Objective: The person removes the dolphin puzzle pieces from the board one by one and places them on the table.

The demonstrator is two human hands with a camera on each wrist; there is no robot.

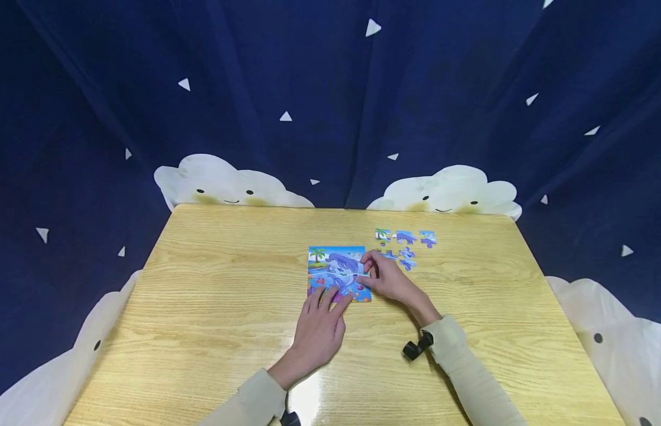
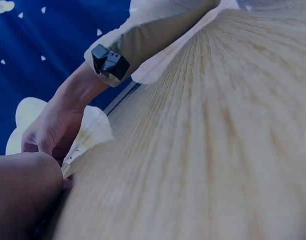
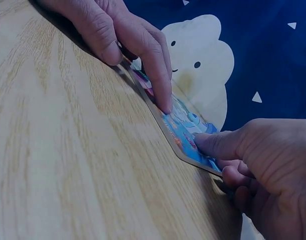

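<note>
A square dolphin jigsaw puzzle (image 1: 345, 258) lies on the table, with a palm tree at its upper left. My right hand (image 1: 387, 278) is at its right edge, pinching a small light-blue puzzle piece between thumb and fingertips, mostly hidden by the fingers. In the right wrist view, that thumb (image 3: 220, 144) lies over the puzzle's face, the other fingers curled by its edge. My left hand (image 1: 321, 329) rests spread fingertips on the puzzle's lower edge; in the left wrist view, only part of this hand (image 2: 23, 187) shows.
Several loose puzzle pieces (image 1: 406, 237) lie behind and right of the right hand, with palm-tree and dolphin prints. The wooden table (image 1: 218, 284) reaches back to a dark blue curtain (image 1: 330, 71) with white triangles and clouds. A black camera (image 1: 417, 346) sits on the right wrist.
</note>
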